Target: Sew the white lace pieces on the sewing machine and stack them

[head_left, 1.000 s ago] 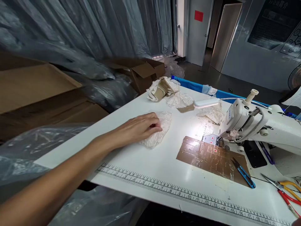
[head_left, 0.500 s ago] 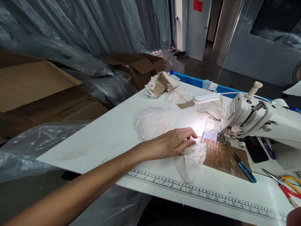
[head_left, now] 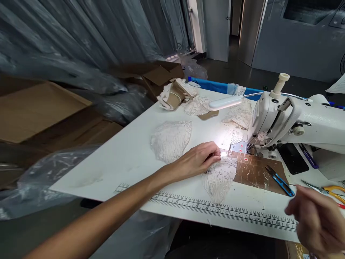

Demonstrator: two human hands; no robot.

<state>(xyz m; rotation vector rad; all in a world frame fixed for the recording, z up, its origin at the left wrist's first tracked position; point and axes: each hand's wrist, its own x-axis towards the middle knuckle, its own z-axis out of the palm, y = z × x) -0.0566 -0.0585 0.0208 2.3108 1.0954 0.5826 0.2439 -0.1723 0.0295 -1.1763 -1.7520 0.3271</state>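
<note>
My left hand [head_left: 201, 158] is closed in a pinch on the upper edge of a white lace piece [head_left: 219, 180], which lies on the table left of the sewing machine's needle. Its fingertips hide part of that edge. My right hand [head_left: 318, 219] is in the air over the table's front edge at the right, fingers bent and smeared by motion; whether it holds anything does not show. Blue thread snips [head_left: 281, 183] lie on a brown plate [head_left: 250, 174] nearby. The sewing machine [head_left: 285, 118] stands beyond, its needle area lit brightly.
Another lace piece [head_left: 172, 140] lies flat on the left. Behind it sit a tied bundle [head_left: 175, 95] and more lace [head_left: 238, 113]. Orange-handled scissors [head_left: 327, 190] and a black phone [head_left: 292, 158] lie at right. A printed ruler [head_left: 215, 208] runs along the front; cardboard boxes [head_left: 40, 108] stand left.
My right hand has come into view from the lower right corner and moved up and inward. My left hand stays on the lace piece. The camera view has shifted slightly.
</note>
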